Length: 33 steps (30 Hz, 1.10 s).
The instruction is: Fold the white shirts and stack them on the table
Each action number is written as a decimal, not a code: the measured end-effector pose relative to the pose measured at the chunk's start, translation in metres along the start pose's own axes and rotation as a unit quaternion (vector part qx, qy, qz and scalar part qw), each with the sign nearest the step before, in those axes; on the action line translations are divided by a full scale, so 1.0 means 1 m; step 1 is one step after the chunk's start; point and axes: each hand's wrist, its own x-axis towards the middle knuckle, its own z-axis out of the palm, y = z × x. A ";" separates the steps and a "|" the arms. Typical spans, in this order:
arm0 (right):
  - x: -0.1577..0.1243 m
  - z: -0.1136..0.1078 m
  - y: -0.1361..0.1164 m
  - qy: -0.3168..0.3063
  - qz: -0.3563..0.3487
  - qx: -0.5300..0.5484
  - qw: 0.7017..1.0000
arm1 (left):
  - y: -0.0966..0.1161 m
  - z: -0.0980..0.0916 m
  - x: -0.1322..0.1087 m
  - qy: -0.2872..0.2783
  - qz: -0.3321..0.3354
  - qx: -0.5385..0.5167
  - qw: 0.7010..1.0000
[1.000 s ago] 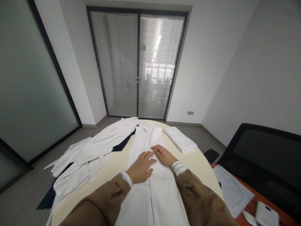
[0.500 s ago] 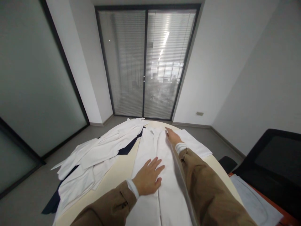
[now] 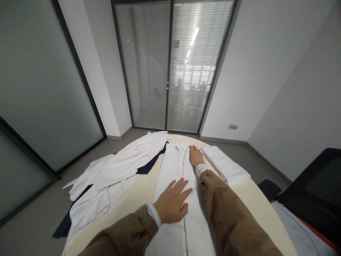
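A white garment (image 3: 173, 170), folded into a long narrow strip, lies lengthwise down the middle of a round cream table (image 3: 138, 193). My left hand (image 3: 173, 204) rests flat on its near part with the fingers spread. My right hand (image 3: 195, 156) is stretched out to the far end, lying flat on the cloth near the collar, fingers extended. Both arms wear brown sleeves with white cuffs.
A heap of white garments with a dark one under it (image 3: 117, 170) covers the table's left side. A folded white cloth (image 3: 226, 167) lies at the far right. A black chair (image 3: 314, 185) and papers (image 3: 301, 231) stand right. Glass doors with blinds (image 3: 173, 67) face me.
My right hand slid from beside my left hand up along the garment to its far end. My left hand stayed pressed on the near part. The view tilted upward.
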 end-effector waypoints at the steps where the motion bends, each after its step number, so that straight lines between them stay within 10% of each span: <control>1: -0.001 0.000 -0.001 0.004 -0.001 -0.002 1.000 | 0.000 0.001 0.000 0.002 0.000 0.002 1.000; 17: 0.002 0.024 -0.015 -0.125 0.012 -0.005 0.992 | -0.003 0.001 0.001 0.012 0.007 0.004 1.000; 27: 0.020 0.022 -0.026 -0.061 0.003 0.031 0.998 | -0.005 0.000 0.003 0.019 0.006 0.004 1.000; 33: 0.026 0.032 -0.025 -0.020 0.129 0.039 0.991 | -0.006 -0.001 0.004 0.011 0.003 -0.012 1.000</control>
